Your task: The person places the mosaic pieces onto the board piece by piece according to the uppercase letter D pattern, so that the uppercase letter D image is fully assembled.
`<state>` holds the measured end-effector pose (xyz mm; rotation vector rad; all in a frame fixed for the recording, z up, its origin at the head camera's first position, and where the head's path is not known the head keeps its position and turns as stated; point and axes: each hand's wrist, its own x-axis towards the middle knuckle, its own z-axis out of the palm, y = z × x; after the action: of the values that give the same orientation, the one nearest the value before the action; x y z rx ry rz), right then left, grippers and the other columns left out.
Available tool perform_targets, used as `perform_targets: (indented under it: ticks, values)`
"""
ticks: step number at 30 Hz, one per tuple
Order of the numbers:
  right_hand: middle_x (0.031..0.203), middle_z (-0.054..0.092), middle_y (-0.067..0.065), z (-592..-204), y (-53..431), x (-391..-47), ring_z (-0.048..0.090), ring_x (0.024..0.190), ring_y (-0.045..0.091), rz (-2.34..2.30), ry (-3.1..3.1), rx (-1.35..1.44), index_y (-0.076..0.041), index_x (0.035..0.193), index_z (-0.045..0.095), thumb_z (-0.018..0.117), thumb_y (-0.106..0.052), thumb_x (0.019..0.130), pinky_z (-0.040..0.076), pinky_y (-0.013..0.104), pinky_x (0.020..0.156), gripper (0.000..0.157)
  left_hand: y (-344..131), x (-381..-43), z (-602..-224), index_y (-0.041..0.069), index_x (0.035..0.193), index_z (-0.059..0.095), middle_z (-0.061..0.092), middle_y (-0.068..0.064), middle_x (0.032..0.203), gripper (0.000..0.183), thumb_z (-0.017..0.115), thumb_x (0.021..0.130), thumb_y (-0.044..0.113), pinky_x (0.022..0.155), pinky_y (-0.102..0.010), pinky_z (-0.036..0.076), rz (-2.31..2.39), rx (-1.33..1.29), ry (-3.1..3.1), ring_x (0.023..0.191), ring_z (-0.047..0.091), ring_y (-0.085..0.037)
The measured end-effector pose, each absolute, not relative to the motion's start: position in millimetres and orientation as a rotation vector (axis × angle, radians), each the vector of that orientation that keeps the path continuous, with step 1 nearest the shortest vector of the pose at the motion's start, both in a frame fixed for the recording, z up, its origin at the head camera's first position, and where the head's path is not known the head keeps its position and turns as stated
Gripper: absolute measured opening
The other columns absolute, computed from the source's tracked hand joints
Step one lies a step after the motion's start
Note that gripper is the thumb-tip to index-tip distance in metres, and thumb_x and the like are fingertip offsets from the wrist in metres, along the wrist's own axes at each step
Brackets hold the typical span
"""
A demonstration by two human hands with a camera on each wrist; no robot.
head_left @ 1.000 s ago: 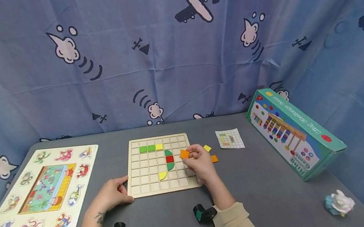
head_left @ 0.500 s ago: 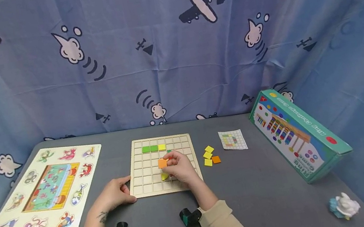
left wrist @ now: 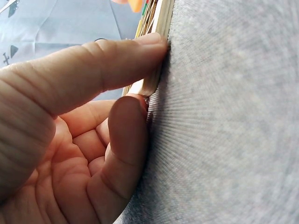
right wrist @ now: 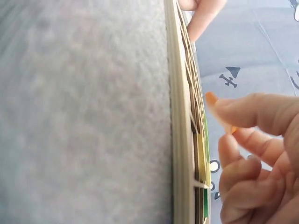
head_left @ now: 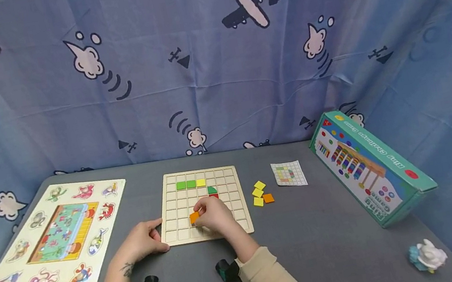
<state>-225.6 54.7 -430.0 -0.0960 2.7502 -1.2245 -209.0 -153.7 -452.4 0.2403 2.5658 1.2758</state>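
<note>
A wooden grid board (head_left: 177,213) lies on the grey table. Two green tiles (head_left: 186,185) and a yellow tile (head_left: 200,182) sit in a row near its top. Farther down, a quarter-round green piece (head_left: 212,190) and a red tile (head_left: 214,195) show, the red one partly behind my right hand (head_left: 215,216). That hand pinches an orange square tile (head_left: 194,217) by thumb and fingers, close over the board's lower middle; in the right wrist view the tile (right wrist: 211,98) stands off the board. My left hand (head_left: 144,241) holds the board's near left corner, thumb and a finger against its edges (left wrist: 156,70).
Right of the board lie several yellow tiles (head_left: 258,193) and one orange tile (head_left: 268,198). Behind them is a printed pattern card (head_left: 289,173). An animal puzzle board (head_left: 97,206) lies left, a ring game box (head_left: 371,166) stands right, and a small white-and-blue figure (head_left: 428,255) sits front right.
My right hand has carried the orange tile leftward from the board's right edge, then down toward its lower middle. My left hand stays at the corner. The view has shifted slightly.
</note>
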Motion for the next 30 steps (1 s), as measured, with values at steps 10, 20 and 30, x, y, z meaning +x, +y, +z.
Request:
perform_targets:
  ticks: [10,20,30]
  values:
    - [0.075,0.06,-0.001,-429,46,-225,0.05,0.062,0.013,-0.928,2.864,-0.015,-0.014,0.09,0.07,0.079,-0.009,0.065,0.035,0.027,0.051,0.027,-153,-209,-451,-0.01,0.13,0.046,0.05,-0.002,0.058,0.075,0.077,0.062,0.002,0.046,-0.025,0.033,1.265,0.238,2.568,0.05,0.041,-0.011]
    - [0.089,0.065,0.003,-429,48,-226,0.055,0.072,0.015,-0.956,2.85,-0.087,-0.013,0.101,0.07,0.08,-0.012,0.066,0.039,0.026,0.055,0.037,-154,-208,-450,-0.01,0.13,0.046,0.05,-0.002,0.059,0.075,0.078,0.063,0.002,0.046,-0.025,0.033,1.272,0.235,2.561,0.05,0.042,-0.011]
    - [0.108,0.057,0.022,-427,131,-237,0.051,0.061,0.009,-1.954,2.394,-0.303,0.006,0.114,0.059,0.069,0.004,0.073,0.041,0.022,0.056,0.043,-154,-210,-453,-0.009,0.129,0.047,0.05,-0.002,0.059,0.075,0.078,0.062,0.002,0.045,-0.025,0.033,1.278,0.243,2.568,0.05,0.042,-0.012]
